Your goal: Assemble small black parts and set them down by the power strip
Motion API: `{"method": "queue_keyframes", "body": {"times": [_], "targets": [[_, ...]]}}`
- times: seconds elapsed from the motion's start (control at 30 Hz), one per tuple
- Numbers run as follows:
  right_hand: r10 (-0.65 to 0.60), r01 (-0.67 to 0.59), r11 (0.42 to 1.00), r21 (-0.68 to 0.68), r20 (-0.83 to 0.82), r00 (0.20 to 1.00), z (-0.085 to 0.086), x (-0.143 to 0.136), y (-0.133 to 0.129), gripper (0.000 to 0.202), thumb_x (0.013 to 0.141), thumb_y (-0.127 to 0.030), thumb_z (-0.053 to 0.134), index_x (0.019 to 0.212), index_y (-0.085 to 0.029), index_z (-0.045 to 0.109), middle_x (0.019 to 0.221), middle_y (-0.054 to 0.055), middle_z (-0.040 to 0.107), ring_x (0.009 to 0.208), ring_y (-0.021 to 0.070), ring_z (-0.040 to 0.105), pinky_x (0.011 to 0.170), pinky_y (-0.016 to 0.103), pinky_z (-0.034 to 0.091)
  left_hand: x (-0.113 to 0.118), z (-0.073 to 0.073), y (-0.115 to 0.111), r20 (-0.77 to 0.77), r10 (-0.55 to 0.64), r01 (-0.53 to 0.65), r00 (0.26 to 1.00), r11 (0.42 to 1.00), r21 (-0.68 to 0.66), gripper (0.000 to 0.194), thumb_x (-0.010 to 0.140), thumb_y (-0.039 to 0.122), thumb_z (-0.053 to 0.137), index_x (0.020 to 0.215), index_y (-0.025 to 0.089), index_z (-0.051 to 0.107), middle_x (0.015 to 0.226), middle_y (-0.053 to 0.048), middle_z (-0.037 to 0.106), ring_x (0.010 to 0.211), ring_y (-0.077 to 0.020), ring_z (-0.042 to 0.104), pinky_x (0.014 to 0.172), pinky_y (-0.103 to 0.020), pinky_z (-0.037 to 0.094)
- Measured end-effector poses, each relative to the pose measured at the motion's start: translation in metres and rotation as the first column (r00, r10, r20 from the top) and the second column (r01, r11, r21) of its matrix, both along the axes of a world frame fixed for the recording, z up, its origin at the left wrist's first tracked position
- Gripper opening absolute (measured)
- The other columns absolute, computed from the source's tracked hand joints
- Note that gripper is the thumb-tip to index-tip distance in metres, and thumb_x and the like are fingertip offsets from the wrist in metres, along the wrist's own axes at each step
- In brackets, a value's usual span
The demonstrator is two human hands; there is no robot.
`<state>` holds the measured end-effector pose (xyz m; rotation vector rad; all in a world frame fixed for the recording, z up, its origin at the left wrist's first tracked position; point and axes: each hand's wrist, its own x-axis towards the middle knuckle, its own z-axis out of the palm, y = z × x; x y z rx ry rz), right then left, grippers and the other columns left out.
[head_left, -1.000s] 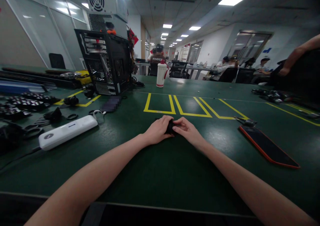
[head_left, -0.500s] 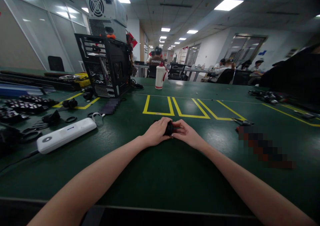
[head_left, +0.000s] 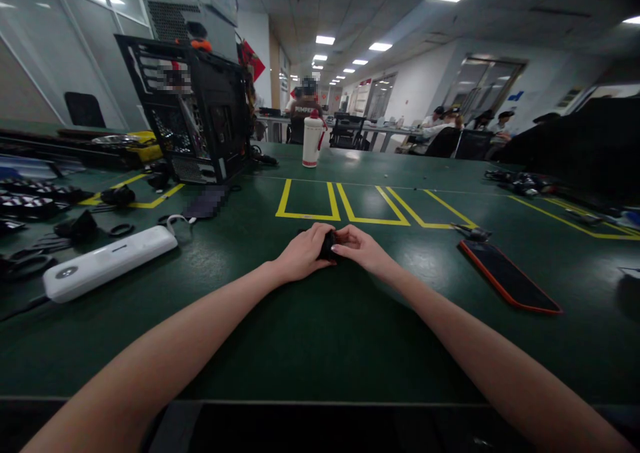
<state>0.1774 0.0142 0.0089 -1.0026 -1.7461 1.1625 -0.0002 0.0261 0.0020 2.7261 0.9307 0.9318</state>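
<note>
From where I stood: left hand (head_left: 305, 253) cupped round black part (head_left: 327, 245), right hand (head_left: 369, 251) pinching it; bench edge (head_left: 320, 403) 6 o'clock, white device (head_left: 113, 263) 9.

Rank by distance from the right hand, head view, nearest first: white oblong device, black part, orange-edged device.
1. Black part: immediately left of the right hand.
2. Orange-edged device: off to the right.
3. White oblong device: far left.

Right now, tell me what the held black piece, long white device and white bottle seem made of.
Held black piece: perhaps plastic, being dark; finish unclear.
Long white device: likely smooth plastic, given its rounded, even shell.
White bottle: plastic or coated metal; pale body, seemingly matte.
</note>
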Motion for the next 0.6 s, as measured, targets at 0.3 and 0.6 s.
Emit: {"method": "queue_keyframes", "body": {"times": [0.3, 0.6], "targets": [[0.022, -0.020, 0.996, 0.082, -0.029, 0.999, -0.0042, -0.0010, -0.0063, 0.025, 0.068, -0.023, 0.061, 0.090, -0.023, 0.051, 0.091, 0.000, 0.055, 0.089, 0.0144, 0.058, 0.084, 0.035, 0.046, -0.0002, 0.0002, 0.0003, -0.011, -0.004, 0.004, 1.000, 1.000, 0.008, 0.057, 0.070, 0.034, 0.060, 0.115, 0.018, 0.028, 0.113, -0.011, 0.042, 0.099, -0.0251, 0.049, 0.080, -0.042, 0.043], [-0.068, 0.069, 0.998, 0.014, -0.022, 0.997, -0.0045, -0.0050, 0.0000, 0.025, 0.070, -0.027, 0.060, 0.092, -0.019, 0.052, 0.093, 0.004, 0.057, 0.088, 0.0153, 0.057, 0.085, 0.036, 0.044, -0.0006, 0.0006, -0.0003, -0.007, -0.012, 0.012, 1.000, 1.000, 0.018, 0.057, 0.070, 0.034, 0.060, 0.115, 0.019, 0.028, 0.112, -0.010, 0.043, 0.099, -0.0254, 0.049, 0.079, -0.041, 0.044]]}}
